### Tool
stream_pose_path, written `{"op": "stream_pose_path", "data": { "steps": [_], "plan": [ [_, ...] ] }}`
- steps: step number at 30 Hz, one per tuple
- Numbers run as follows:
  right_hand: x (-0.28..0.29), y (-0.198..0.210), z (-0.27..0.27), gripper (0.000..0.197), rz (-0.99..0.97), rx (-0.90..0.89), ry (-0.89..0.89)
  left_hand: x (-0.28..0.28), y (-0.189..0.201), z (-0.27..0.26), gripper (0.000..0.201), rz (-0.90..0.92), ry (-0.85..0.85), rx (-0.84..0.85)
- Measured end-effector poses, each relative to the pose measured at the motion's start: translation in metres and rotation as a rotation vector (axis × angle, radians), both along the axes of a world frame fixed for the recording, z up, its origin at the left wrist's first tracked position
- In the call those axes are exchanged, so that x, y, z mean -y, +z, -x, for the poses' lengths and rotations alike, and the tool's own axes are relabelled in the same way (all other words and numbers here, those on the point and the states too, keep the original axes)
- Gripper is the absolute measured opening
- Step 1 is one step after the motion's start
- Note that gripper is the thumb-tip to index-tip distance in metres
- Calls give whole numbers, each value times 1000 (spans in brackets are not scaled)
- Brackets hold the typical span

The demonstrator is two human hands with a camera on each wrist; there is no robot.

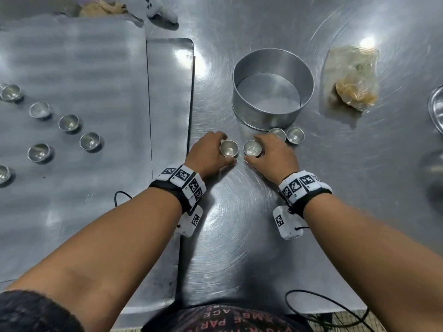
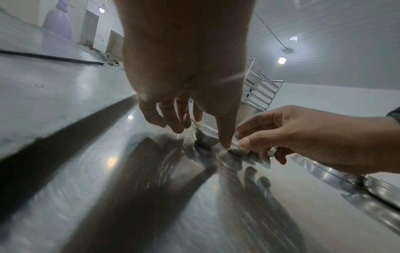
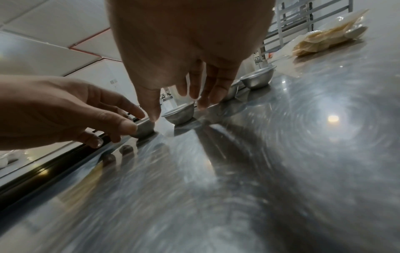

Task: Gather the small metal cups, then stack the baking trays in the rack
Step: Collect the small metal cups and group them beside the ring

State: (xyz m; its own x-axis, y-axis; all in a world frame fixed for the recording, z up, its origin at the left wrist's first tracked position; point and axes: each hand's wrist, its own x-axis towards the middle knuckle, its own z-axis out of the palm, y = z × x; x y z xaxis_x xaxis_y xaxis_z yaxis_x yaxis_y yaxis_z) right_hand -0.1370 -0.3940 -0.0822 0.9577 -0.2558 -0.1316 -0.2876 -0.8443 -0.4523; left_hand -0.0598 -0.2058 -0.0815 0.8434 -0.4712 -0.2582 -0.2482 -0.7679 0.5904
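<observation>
- Head view: baking trays [image 1: 72, 68] overlap at left, six cups left on the top one; lifting them now would likely spill cups.
- Left hand [image 1: 211, 152] pinches a cup [image 1: 229, 148]; right hand [image 1: 273, 154] curls round another cup [image 1: 252, 148]; slick rims may slip.
- Cups: small, shiny, shallow metal bowls.

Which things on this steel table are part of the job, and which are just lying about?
Part of the job:
- small metal cups by the left hand and right hand
- cups on the baking tray
- second baking tray

Lying about:
- round cake tin
- plastic bag
- white controller
</observation>
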Motion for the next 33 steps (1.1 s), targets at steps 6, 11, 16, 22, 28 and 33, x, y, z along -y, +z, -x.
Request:
{"op": "stream_pose_path", "data": {
  "steps": [6,11,16,22,28,33],
  "plan": [
    [0,3,-6,57,79,-48,66,4,1,-3,58,-45,-35,39],
    [4,3,-11,50,69,-49,51,10,-2,-8,57,-44,-53,47],
    [8,4,-15,38,58,-30,23,17,-4,-13,57,-40,-52,44],
    [14,2,-16,40,17,0,-4,25,-3,-17,54,-53,-69,51],
    [17,2,-17,46,0,8,-10,28,-3,-20,57,-51,-63,34],
    [23,5,-11,56,14,97,-90,24,-5,-19,72,-50,-51,41]
  ]
}}
